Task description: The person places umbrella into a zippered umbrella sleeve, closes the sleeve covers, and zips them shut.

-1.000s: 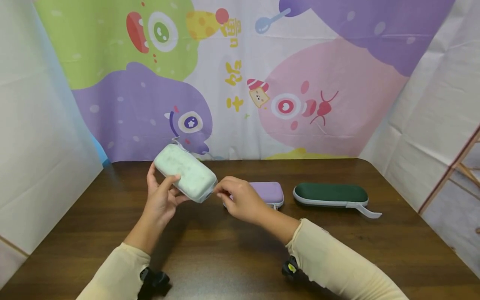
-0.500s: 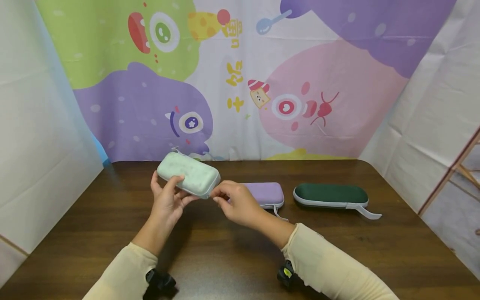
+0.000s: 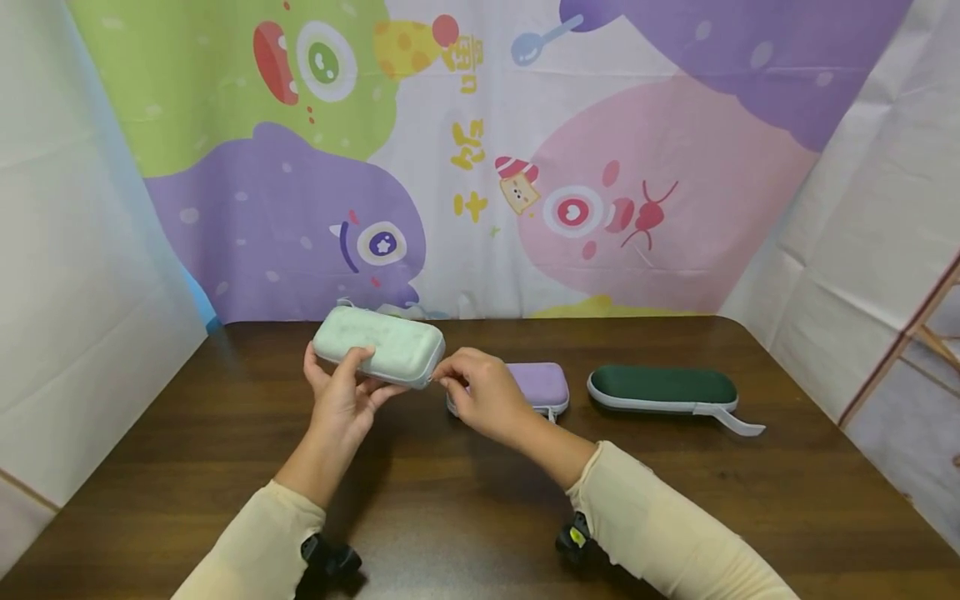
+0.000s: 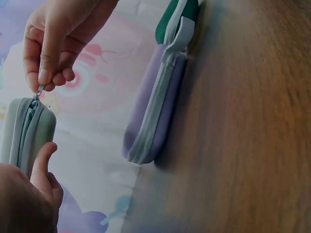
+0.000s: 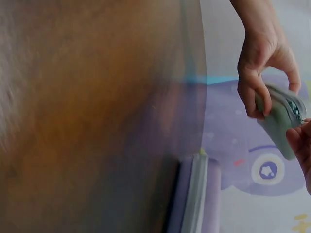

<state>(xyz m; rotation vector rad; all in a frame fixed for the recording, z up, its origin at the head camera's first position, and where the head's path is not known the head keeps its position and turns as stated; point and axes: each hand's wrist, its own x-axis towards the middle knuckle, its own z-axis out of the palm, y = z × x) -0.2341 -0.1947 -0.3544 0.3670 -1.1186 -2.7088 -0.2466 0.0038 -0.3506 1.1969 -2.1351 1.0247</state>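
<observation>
A mint-green zip case (image 3: pixel 386 340) is raised over the far left of the table, slightly tilted with its right end lower. My left hand (image 3: pixel 341 408) grips it, thumb across the broad face and fingers behind and under it. At the case's right end my right hand (image 3: pixel 483 396) pinches the small zipper pull (image 4: pixel 41 89) between thumb and forefinger. The left wrist view shows the zip tapes parted just below the slider, with a darker green strip between them. In the right wrist view, the parted zip (image 5: pixel 293 106) runs along the case's edge.
Behind my right hand a lilac zip case (image 3: pixel 540 383) lies on the brown table (image 3: pixel 450 517). To its right is a dark green, longer case (image 3: pixel 660 386) with a grey strap (image 3: pixel 738 427). A cartoon-printed cloth (image 3: pixel 480 275) hangs along the table's back edge.
The mint-green case has come down a little and turned closer to level. My left hand moves slightly right with it, while my right hand stays at the case's right end.
</observation>
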